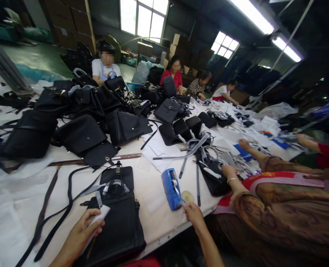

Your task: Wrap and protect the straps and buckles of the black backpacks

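Note:
A black bag (120, 218) lies on the white table in front of me, its long strap trailing off to the left. Over the bag's left part, my left hand (88, 228) is closed around a white wrapped strip (101, 214) that lies between thumb and fingers. My right hand (191, 212) pinches at the front end of a blue tape dispenser (170, 189), where the tape comes off. The piece of tape in its fingers is hard to make out. Clear wrapping covers the buckle area near the bag's top.
Black bags (81, 135) are piled across the table's far left and middle. At my right, a person's hand (229, 171) touches a dark bag (213, 178). Loose grey strips (198, 185) lie beyond the dispenser. Several people sit along the far side.

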{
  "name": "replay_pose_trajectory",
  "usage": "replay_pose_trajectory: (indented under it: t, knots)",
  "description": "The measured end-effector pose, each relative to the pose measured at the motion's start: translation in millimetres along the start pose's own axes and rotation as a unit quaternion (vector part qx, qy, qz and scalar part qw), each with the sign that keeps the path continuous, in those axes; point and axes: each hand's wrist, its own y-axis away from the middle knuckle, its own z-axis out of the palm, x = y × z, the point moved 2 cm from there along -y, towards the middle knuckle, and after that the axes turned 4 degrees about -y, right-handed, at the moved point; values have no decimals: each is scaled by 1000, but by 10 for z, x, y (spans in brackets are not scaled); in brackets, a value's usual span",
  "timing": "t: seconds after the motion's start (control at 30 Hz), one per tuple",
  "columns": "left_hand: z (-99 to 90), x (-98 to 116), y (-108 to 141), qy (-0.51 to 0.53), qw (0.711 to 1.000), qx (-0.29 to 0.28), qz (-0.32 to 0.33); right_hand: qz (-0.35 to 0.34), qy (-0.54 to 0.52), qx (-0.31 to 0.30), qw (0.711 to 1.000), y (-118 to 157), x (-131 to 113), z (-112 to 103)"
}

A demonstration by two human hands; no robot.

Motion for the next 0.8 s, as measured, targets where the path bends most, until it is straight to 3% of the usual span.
replay_pose_trajectory:
  t: [0.17,0.3,0.4,0.53,0.6,0.67,0.73,0.8]
  knots:
    - [-6,-46,-30,7,1000,-5,2,28,-12,1,1000,26,154,85]
    - [-24,-49,-43,8,1000,-3,0,8,38,19,999,13,86,43]
    - [-14,-28,-15,20,1000,0,17,-28,138,30,990,38,22,7]
    - [0,-16,-3,58,997,1,42,-39,298,47,953,8,108,26]
    - [-19,-31,-17,70,996,10,50,-20,225,34,973,-43,207,69]
    - [-43,-52,-26,80,995,17,57,4,65,13,998,-77,297,121]
    - [-60,-64,-25,89,994,17,64,15,-68,-7,998,-77,353,156]
    - [-71,-60,-19,99,993,12,65,10,-77,-26,997,-45,373,153]
